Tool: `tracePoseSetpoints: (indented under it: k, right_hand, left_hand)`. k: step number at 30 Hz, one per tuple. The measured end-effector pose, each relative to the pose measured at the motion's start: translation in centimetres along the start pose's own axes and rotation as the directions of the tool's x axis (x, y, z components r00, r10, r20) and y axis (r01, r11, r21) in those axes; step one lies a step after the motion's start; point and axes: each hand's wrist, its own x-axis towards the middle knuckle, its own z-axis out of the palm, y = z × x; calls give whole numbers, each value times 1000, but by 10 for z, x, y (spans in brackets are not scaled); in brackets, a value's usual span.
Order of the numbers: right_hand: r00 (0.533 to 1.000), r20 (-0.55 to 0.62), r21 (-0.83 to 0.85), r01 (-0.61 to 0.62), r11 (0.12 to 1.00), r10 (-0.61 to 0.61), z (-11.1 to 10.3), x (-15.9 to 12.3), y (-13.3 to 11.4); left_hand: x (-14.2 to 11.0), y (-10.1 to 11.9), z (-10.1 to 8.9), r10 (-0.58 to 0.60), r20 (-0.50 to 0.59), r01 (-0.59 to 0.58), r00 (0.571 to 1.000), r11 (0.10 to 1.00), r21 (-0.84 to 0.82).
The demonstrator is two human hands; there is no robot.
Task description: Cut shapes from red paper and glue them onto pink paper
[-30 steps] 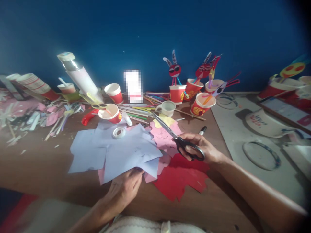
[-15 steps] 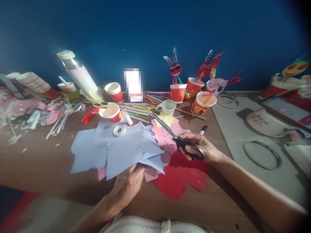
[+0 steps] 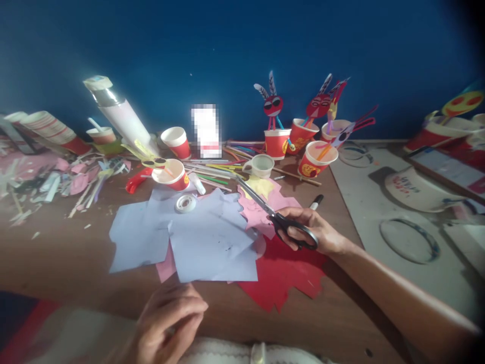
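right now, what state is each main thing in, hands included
left hand, curled; whether it holds anything is unclear
right hand, gripping the scissors by the handles
scissors, blades seemingly closed
pale blue paper, loose overlapping pieces, unevenly cut
red paper, jagged-edged
tape roll, lying flat on the pale blue paper
marker, lying down, cap seemingly on
mug, upright

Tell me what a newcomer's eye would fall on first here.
Probably the red paper faces, standing over red cups at the back against the dark blue wall. Next, the black-handled scissors in the right hand, pointing away over pink paper. Then the pale sheets spread across the table's middle.
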Motion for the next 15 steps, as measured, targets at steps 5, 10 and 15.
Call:
tracePoseSetpoints:
  k: [5, 10, 15]
  right_hand:
    - [1000, 5, -1, -7, 1000, 7, 2, 0, 1]
    - [1000, 13, 3, -8, 1000, 8, 3, 0, 1]
    - [1000, 12, 6, -6, 1000, 5, 4, 2, 2]
  left_hand:
    - [14, 8, -3, 85, -37, -79, 996, 984, 158]
    - [31, -4, 15, -44, 350, -53, 936, 964, 262]
    - [44, 2, 31, -12, 219, -20, 976, 989, 145]
